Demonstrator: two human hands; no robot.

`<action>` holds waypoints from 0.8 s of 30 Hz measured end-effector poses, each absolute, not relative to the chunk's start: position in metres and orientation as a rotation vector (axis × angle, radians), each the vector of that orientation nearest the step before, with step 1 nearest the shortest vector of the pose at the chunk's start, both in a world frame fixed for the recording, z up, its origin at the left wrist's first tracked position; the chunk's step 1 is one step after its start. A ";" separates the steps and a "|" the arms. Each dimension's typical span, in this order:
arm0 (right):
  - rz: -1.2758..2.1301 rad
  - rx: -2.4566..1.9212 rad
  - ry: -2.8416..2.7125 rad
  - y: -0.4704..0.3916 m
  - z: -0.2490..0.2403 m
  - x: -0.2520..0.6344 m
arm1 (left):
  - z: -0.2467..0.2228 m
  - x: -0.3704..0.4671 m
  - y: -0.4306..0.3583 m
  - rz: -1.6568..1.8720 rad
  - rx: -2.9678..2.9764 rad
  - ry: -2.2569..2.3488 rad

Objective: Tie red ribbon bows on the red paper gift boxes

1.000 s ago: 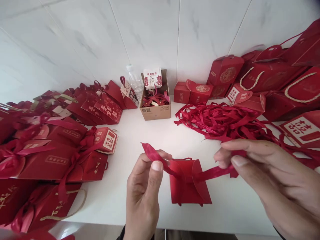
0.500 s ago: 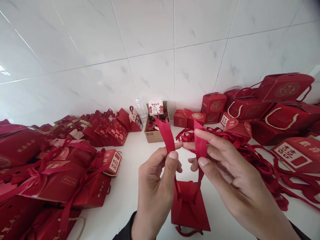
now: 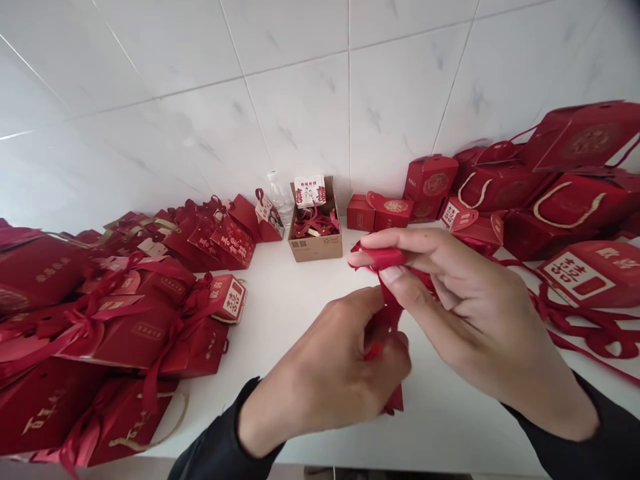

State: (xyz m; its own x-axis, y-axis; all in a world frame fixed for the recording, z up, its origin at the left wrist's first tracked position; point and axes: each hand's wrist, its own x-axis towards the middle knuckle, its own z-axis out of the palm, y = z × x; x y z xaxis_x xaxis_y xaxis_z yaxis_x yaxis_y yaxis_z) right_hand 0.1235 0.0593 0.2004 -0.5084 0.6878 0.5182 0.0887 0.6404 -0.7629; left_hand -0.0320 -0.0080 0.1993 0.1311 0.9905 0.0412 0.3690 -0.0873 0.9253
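Both hands meet right of centre over the white table. My right hand pinches a red ribbon between thumb and fingers, the band lying across the fingertips. Lower and to the left, my left hand has its fingers curled round the lower part of the ribbon, close under the right thumb. Beneath the hands a small red box shows only at its lower edge; my left hand covers most of it.
Piled red gift boxes fill the left side. An open cardboard box stands by the wall, beside a clear bottle. At right are more red boxes and loose ribbons.
My left hand has moved right and turned over, its fingers now curled at the ribbon. The right hand's ribbon has folded over sideways. The view has shifted, and the small box is mostly hidden.
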 end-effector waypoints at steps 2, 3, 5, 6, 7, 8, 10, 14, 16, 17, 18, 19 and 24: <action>0.866 -0.631 -2.033 0.061 0.202 0.124 | 0.200 -0.031 -0.008 0.943 1.577 1.290; 0.890 -0.671 -2.046 0.062 0.202 0.125 | 0.200 -0.032 -0.007 0.977 1.547 1.262; 0.933 -0.774 -2.058 0.064 0.201 0.127 | 0.198 -0.034 -0.004 1.082 1.444 1.236; 0.927 -0.827 -2.064 0.064 0.199 0.129 | 0.196 -0.035 -0.002 1.134 1.383 1.242; 0.902 -0.879 -2.069 0.064 0.198 0.132 | 0.194 -0.037 -0.001 1.167 1.329 1.249; 0.871 -0.927 -2.067 0.063 0.196 0.135 | 0.192 -0.039 0.000 1.178 1.292 1.253; 0.834 -1.000 -2.021 0.061 0.194 0.143 | 0.190 -0.043 0.000 1.182 1.259 1.246; 0.965 -0.981 -1.999 0.060 0.191 0.155 | 0.188 -0.047 -0.004 1.201 1.184 1.164; 1.032 -0.978 -2.015 0.063 0.186 0.155 | 0.186 -0.047 -0.006 1.199 1.203 1.184; 1.064 -0.988 -2.010 0.065 0.183 0.153 | 0.184 -0.047 -0.007 1.217 1.272 1.239; 1.102 -0.995 -2.004 0.068 0.179 0.150 | 0.182 -0.047 -0.007 1.246 1.390 1.316; 1.154 -0.990 -2.007 0.070 0.175 0.147 | 0.179 -0.047 -0.007 1.288 1.555 1.397; 1.553 -0.837 -2.068 0.073 0.161 0.137 | 0.159 -0.054 -0.005 1.392 2.408 1.443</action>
